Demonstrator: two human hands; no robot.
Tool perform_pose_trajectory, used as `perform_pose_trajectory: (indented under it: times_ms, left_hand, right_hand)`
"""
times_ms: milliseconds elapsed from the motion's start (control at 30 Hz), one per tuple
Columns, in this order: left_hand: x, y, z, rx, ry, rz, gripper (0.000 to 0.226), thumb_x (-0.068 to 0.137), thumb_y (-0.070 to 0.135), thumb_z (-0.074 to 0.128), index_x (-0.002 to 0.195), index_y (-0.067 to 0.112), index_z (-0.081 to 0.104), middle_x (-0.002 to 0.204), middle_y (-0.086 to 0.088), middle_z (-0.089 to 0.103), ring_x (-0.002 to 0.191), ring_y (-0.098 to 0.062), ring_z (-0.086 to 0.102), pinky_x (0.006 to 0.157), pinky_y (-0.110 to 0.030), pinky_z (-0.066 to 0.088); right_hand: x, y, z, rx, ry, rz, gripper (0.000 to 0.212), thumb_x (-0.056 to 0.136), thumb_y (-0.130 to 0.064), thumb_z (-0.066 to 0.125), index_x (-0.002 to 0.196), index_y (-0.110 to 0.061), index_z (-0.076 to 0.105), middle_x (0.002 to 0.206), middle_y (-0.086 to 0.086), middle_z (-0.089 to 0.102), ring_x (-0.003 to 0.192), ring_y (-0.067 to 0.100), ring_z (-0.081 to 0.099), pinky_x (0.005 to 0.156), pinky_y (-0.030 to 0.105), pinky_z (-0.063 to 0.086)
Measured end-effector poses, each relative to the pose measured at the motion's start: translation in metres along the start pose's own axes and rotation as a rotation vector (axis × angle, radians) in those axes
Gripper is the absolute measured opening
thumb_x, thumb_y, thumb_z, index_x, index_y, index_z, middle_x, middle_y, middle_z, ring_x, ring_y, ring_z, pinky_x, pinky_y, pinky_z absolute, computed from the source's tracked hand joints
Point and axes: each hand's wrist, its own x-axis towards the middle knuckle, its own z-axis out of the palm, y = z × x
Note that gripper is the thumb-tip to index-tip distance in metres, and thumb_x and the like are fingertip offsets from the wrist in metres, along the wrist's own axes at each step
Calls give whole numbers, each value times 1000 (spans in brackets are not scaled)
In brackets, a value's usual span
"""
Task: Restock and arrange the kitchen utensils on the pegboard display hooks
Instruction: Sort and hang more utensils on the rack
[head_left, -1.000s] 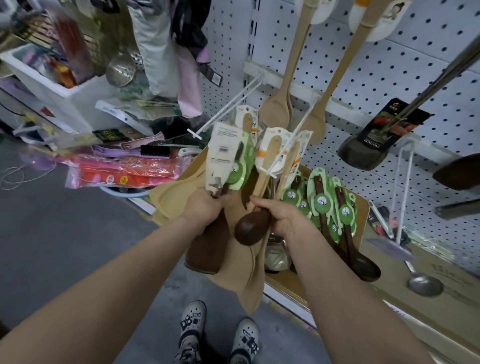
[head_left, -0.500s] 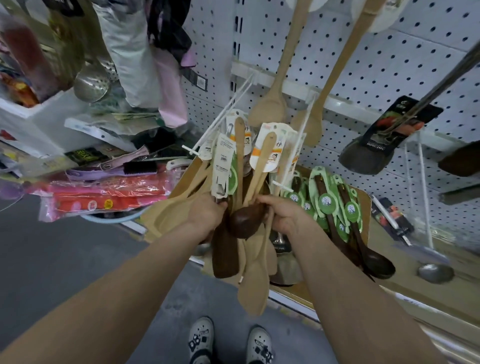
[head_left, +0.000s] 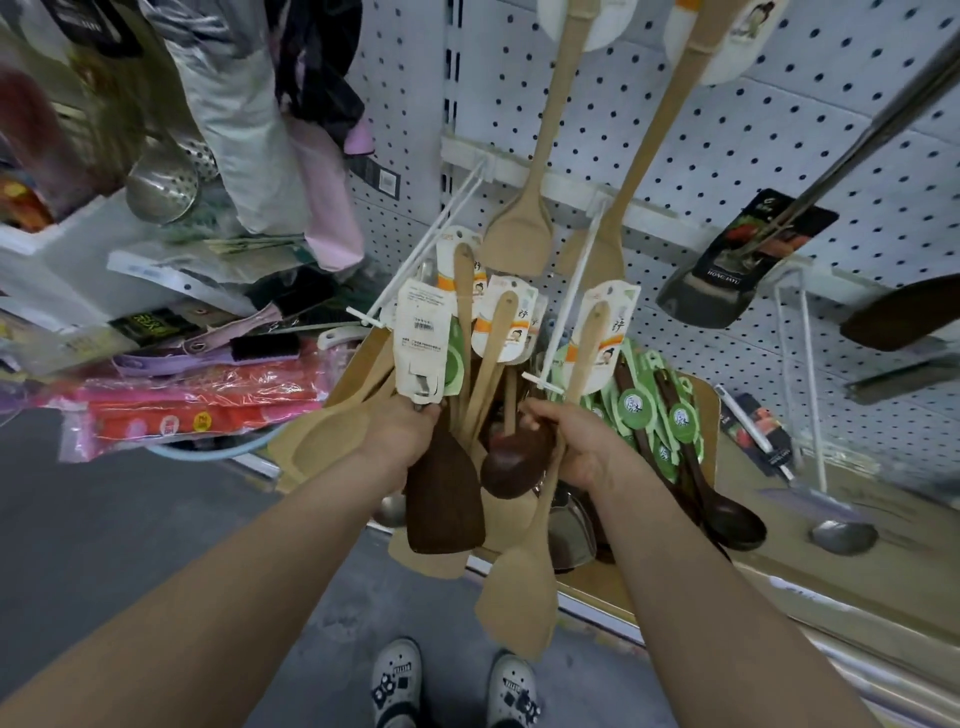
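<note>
At far left a steel skimmer (head_left: 161, 189) is hanging above pink packets (head_left: 197, 410) — neither is entering into the work. The left hand (head_left: 400, 434) is gripping a bundle (head_left: 464, 332) of utensils by the handles, fingers curled tight round them; a dark spatula (head_left: 444, 501) is hanging blade-down below the fist and a white card (head_left: 421, 343) is standing above it. The left hook (head_left: 423, 241) is projecting from the pegboard (head_left: 779, 130) out and down toward the person, its tip lying just beside the white card's left edge. The right hand (head_left: 576, 444) is gripping a dark spoon (head_left: 514, 465) and, as far as can be judged, the pale spatula (head_left: 519, 597) hanging below it; which finger is holding which handle cannot be told. The right hook (head_left: 571, 291) is ending just above the right hand, with a carded handle (head_left: 587, 348) standing close beside its tip. Further right, green-carded spoons (head_left: 675, 421) are lying in a cardboard box (head_left: 707, 410), and a steel ladle (head_left: 841, 535) is lying beyond them.

Assessment: stock is being held, not yet hung. The handles are running upward with the card holes at the top, so the long axis is pointing toward the hooks, which are lying above and ahead of both hands. The right hand is the nearer to a hook tip — threading is likely calling for a card hole lifted onto that tip and slid back toward the pegboard
</note>
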Motion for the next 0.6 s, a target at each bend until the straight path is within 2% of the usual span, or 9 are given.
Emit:
perform_pose_trajectory:
  times_ms: [67, 100, 133, 200, 300, 367, 433, 533, 600]
  left_hand:
    - [-6, 0, 4, -28, -14, -12, 35, 99, 21, 51, 133, 15, 52, 129, -9, 59, 116, -30, 53, 102, -46, 44]
    - [-9, -1, 7, -34, -17, -12, 35, 99, 21, 51, 133, 14, 51, 128, -8, 58, 117, -30, 53, 102, -45, 44]
    - [-14, 0, 10, -34, -17, -4, 35, 99, 20, 51, 133, 13, 52, 127, -7, 58, 117, -29, 53, 102, -44, 44]
    - [-20, 0, 18, -24, -19, 23, 33, 98, 19, 52, 130, 10, 55, 126, -9, 59, 114, -29, 54, 101, -43, 45]
    - [-28, 4, 32, 17, -39, 37, 31, 98, 20, 52, 126, 9, 58, 124, -11, 62, 111, -30, 56, 100, -44, 46]
    - [-33, 8, 40, 56, -46, 44, 31, 98, 20, 52, 125, 8, 59, 122, -12, 62, 111, -31, 56, 98, -41, 46]
    - [-36, 11, 50, 79, -52, 52, 33, 98, 20, 52, 127, 7, 58, 125, -13, 61, 112, -31, 56, 97, -38, 46]
    - [-39, 13, 65, 111, -51, 56, 38, 98, 22, 52, 133, 8, 55, 131, -12, 58, 116, -30, 54, 98, -36, 44]
    - [-41, 14, 74, 118, -65, 54, 39, 97, 24, 54, 133, 11, 55, 132, -9, 58, 117, -29, 55, 100, -39, 45]
  right_hand:
    - [-6, 1, -3, -30, -5, -3, 19, 98, -13, 57, 82, -5, 62, 66, 3, 53, 43, 9, 54, 47, 22, 52]
    - [-9, 1, -5, -41, -7, -15, 16, 97, -14, 57, 88, -3, 65, 66, 4, 56, 44, 9, 55, 51, 22, 53]
    - [-11, 1, -8, -50, -14, -22, 15, 96, -15, 59, 96, -2, 67, 66, 5, 59, 49, 11, 55, 62, 23, 55]
    - [-16, -1, -16, -57, -26, -22, 20, 93, -15, 64, 107, -1, 67, 68, 5, 61, 59, 17, 55, 80, 32, 55]
    - [-27, -7, -34, -151, 11, -32, 34, 83, -18, 75, 114, -8, 67, 91, 11, 73, 76, 30, 69, 67, 38, 61]
    - [-33, -9, -48, -204, 38, -30, 40, 80, -21, 78, 116, -9, 66, 102, 15, 75, 93, 34, 72, 78, 45, 60]
    - [-38, -10, -65, -242, 91, -43, 39, 81, -21, 79, 113, -6, 64, 103, 19, 74, 96, 33, 71, 85, 49, 58]
    - [-44, -9, -89, -277, 148, -67, 39, 81, -22, 79, 113, -3, 66, 107, 21, 72, 96, 34, 71, 85, 48, 58]
    - [-45, -7, -103, -294, 165, -81, 39, 83, -22, 77, 115, -2, 68, 104, 18, 73, 93, 32, 72, 80, 39, 60]
